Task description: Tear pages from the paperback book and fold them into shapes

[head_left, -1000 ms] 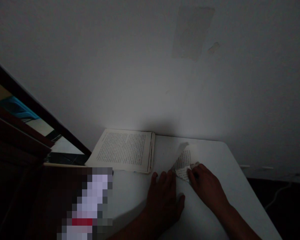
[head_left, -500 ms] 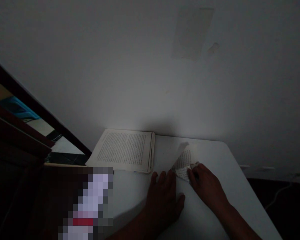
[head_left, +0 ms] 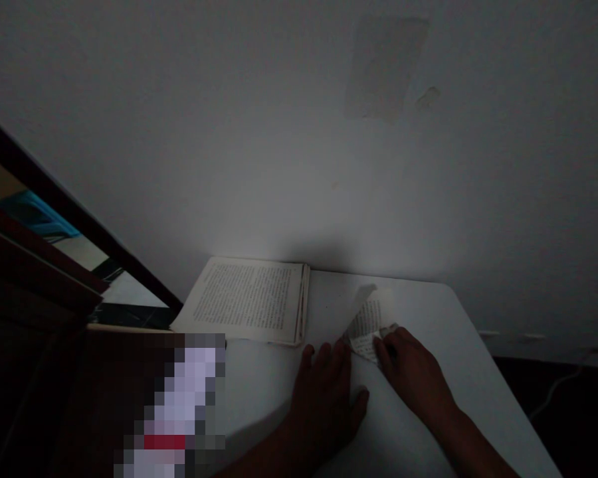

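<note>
Partly beneath right hand point(head_left: 414, 366), paper point(head_left: 367, 321)

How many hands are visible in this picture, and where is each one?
2: the left hand lies palm-down on the white table, and the right hand pinches the folded paper. No other hand shows.

A white table point(head_left: 423, 299) stands here with its far edge near a pale grey wall point(head_left: 204, 133). On its far left corner lies a book point(head_left: 244, 292), a printed page facing up and the page edges showing along its right side. High on the wall I see a faded patch point(head_left: 386, 66), with a smaller mark point(head_left: 428, 97) just beside it. Off the left edge, a dark bar point(head_left: 54, 189) slants down towards the book, something blue point(head_left: 44, 214) beyond it. Past the right edge, a pale cord point(head_left: 553, 386) trails across a dark area.
</note>
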Demonstrator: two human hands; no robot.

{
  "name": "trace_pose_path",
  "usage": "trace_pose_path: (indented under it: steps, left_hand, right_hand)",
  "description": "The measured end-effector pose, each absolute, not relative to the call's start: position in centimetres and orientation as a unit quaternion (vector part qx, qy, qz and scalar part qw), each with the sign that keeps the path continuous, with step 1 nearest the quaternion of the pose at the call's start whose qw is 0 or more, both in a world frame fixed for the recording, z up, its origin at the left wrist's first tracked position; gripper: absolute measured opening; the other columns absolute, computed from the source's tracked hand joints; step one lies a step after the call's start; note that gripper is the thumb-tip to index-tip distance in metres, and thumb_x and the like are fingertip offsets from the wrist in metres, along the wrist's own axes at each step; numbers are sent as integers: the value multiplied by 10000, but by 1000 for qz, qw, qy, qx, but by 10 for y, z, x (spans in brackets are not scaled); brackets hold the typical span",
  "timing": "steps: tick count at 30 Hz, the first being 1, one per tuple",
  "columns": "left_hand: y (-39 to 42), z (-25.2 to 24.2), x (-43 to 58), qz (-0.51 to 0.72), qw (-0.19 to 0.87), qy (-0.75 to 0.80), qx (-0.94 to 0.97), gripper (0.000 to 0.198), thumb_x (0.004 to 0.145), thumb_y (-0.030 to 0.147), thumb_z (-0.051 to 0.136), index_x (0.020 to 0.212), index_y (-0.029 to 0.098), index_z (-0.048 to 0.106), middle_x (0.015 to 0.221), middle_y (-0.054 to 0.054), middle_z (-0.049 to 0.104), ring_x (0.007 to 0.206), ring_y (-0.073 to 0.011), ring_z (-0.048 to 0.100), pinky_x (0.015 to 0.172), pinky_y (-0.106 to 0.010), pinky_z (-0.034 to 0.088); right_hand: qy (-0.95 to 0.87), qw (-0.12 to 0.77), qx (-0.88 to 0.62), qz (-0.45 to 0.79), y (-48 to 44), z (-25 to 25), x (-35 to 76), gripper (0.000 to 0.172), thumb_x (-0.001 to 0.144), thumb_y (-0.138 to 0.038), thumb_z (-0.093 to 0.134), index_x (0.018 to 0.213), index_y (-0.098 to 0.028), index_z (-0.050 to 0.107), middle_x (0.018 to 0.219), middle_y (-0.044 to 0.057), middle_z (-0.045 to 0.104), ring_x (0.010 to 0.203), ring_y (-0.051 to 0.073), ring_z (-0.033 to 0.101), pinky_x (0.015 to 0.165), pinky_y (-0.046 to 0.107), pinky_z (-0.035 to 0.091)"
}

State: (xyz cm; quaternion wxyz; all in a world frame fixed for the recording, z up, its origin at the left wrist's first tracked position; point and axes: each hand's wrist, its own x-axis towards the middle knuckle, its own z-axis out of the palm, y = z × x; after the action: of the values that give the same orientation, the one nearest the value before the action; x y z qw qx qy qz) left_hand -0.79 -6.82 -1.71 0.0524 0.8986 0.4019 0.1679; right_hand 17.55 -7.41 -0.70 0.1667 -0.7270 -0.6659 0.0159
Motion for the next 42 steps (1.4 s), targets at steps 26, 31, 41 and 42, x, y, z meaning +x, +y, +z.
trace_pose_path:
  steps: [26,31,41,42]
  left_hand:
    - [-66,-15,-8,163,52,404,898,571,852,484,398,1283,114,450,1289,-139,508,1150,-307,458,987,-508,296]
    - [-65,-15,-8,156,54,393,905,557,860,467,387,1294,122,434,1292,-131,503,1161,-310,443,999,-518,268]
    - [-62,-11,-10,148,70,394,904,553,832,487,430,1261,141,472,1282,-122,507,1095,-318,472,937,-490,344]
    - [-61,-11,-10,148,69,393,905,551,831,489,432,1260,147,473,1281,-119,507,1093,-319,472,934,-489,347]
  right_hand:
    - [-665,150,-732,26,-74,-8,176,304,910,-338,372,698,-191,534,764,59,572,744,204,579,696,311,439]
    - [-661,150,-734,27,-74,-9,176,303,909,-340,373,698,-191,530,777,61,572,739,200,580,685,303,438]
    - [-663,154,-732,26,-75,-11,177,298,908,-344,375,705,-194,534,770,57,570,744,201,580,703,309,439]
    - [-662,155,-733,25,-75,-11,177,301,908,-346,373,706,-195,535,772,58,571,745,201,581,703,309,440]
